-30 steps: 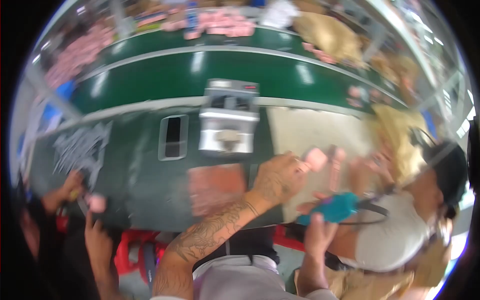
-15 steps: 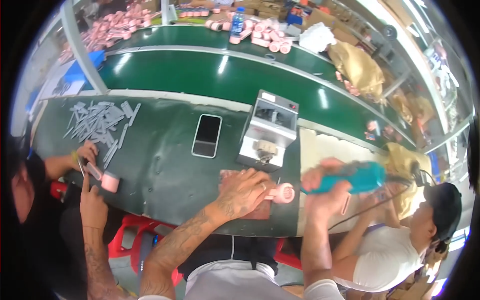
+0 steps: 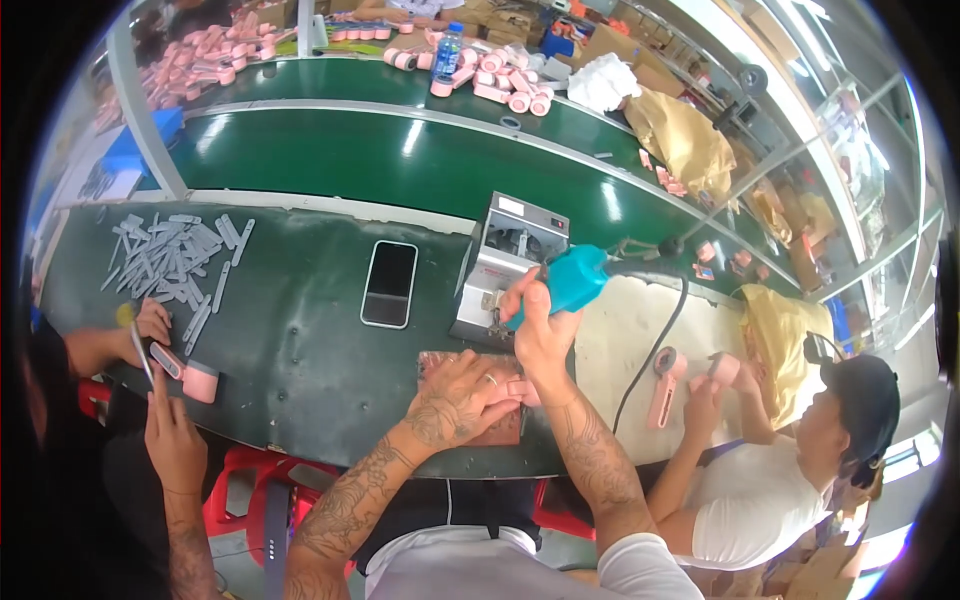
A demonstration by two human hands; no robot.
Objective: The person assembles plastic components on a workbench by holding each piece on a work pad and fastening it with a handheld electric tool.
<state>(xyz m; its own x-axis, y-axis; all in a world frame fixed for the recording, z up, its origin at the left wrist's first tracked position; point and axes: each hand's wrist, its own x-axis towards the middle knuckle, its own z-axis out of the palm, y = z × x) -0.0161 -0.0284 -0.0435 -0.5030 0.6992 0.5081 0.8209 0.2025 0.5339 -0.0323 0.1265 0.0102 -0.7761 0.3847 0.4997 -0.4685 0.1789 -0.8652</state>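
My left hand is closed around a pink handheld fan, pressing it onto a reddish mat at the table's near edge. Its fingers hide much of the fan. A teal corded electric screwdriver is in the grip of my right hand, raised and tilted. The tool's lower end is at the front of a grey boxy machine that looks like a screw feeder. My right hand hides the tip, so I cannot tell whether it touches the machine.
Left of the machine lies a phone. Grey strips are heaped at far left, near a co-worker's hands and a pink fan. At right another co-worker handles pink fan parts. A cable hangs between us. Behind runs a green conveyor.
My right hand has brought the screwdriver from the right over to the front of the machine. My left hand stays on the fan. The whole view has shifted slightly.
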